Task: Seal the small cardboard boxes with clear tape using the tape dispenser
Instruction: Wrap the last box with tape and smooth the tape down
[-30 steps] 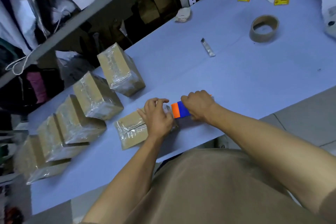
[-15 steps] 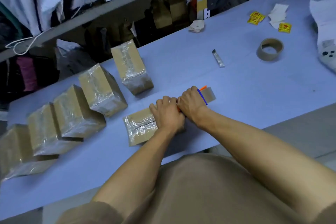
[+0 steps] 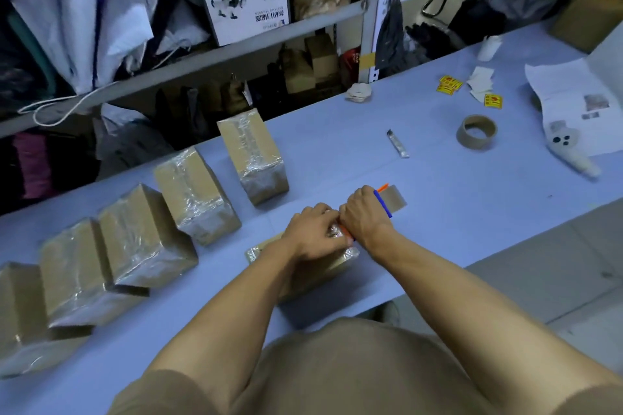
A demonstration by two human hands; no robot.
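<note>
So we've got the small cardboard box [image 3: 269, 248] lying flat on the blue table [image 3: 337, 158], close to its near edge, and both our hands are bunched up right on top of it. Our left hand [image 3: 312, 234] has its fingers curled down over the box's right end, pinning it to the table. Our right hand [image 3: 362, 217] touches the left one and is wrapped tight around the tape dispenser [image 3: 387, 200]; only the blue frame, a bit of orange and the roll poke out on the far side of our knuckles.

Compared with a second ago: back then the dispenser sat just off the box's right end, orange and blue body in plain view, with a gap between our hands. By half a second ago the right hand had closed in against the left, and now the two are pressed together over the box, which has turned a little and is mostly hidden under our left forearm. The view also tipped up, so more of the shelving shows.

Left of the box, five sealed boxes [image 3: 194, 192] sit in a diagonal row running toward the table's far edge, unchanged. Well to the right of the box lie a small silver tube [image 3: 397, 144] and an empty tape core [image 3: 477, 132].
</note>
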